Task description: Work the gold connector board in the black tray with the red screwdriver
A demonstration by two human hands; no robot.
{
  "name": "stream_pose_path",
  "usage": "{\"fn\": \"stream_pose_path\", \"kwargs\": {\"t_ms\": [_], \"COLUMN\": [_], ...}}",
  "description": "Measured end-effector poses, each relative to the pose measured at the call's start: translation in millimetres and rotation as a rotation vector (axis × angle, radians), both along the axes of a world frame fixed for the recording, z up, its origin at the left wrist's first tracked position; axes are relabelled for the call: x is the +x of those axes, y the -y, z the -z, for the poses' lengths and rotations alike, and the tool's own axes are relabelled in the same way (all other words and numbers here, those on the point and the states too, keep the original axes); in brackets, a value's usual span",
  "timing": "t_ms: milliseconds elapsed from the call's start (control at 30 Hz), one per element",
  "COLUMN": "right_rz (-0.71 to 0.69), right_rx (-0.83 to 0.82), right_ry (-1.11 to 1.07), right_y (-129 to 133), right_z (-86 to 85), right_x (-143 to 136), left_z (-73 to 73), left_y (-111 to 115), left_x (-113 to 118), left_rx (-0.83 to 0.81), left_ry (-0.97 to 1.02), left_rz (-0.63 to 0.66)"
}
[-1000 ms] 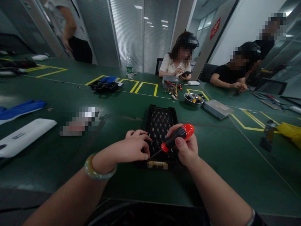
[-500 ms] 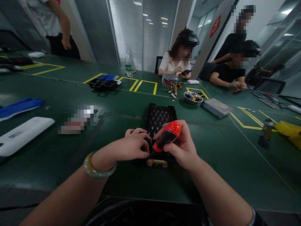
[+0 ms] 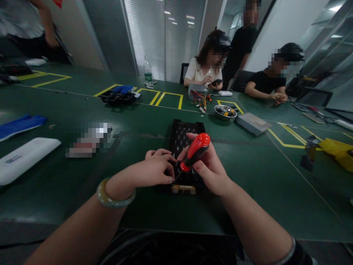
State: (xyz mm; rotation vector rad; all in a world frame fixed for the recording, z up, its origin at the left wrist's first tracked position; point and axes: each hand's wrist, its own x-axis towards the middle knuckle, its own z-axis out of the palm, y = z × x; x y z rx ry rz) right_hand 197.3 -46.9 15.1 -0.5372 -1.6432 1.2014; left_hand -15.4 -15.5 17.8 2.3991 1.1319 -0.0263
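My right hand (image 3: 212,171) grips a red and black screwdriver (image 3: 196,151) by its handle. The tool is tilted, its thin shaft running down and left toward the front left of a black open case (image 3: 202,127). Inside that case is a studded, quilted-looking surface, and a small yellowish-brown part (image 3: 183,189) sits at its near end. My left hand (image 3: 158,167) lies over the case's left edge with fingers curled, its thumb close to the screwdriver tip. The fingers hide that edge, and the exact spot under the tip cannot be made out.
On the green table (image 3: 132,147) lie a white casing (image 3: 27,158), blue gloves (image 3: 22,125) and a black tray (image 3: 118,96). Farther off are a metal bowl (image 3: 225,112), a grey metal box (image 3: 253,123), coloured cables (image 3: 200,99) and a bottle (image 3: 148,73). Several people are around the table.
The screwdriver handle has turned and stands somewhat more upright, with my right hand shifted slightly. My left hand keeps its place on the case. Across the table, a standing person has moved left.
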Motion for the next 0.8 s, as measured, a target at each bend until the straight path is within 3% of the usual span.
{"fn": "stream_pose_path", "kwargs": {"t_ms": [433, 500, 667, 800], "right_rz": [0.039, 0.13, 0.514, 0.632], "right_rx": [-0.011, 0.014, 0.128, 0.228], "right_ry": [0.058, 0.029, -0.064, 0.019], "right_y": [-3.6, -6.9, -25.0, -40.2], "right_z": [-11.2, -12.4, -11.1, -3.0], "right_x": [8.0, 9.9, 27.8, 42.2], "left_z": [4.2, 5.6, 5.4, 3.8], "left_y": [-0.4, -0.4, 0.0, -0.5], "left_x": [-0.4, -0.8, -0.6, -0.2], "left_rx": [-0.009, -0.01, -0.022, -0.024], "left_ry": [0.017, 0.022, 0.009, 0.0], "left_rz": [-0.027, -0.024, -0.038, -0.036]}}
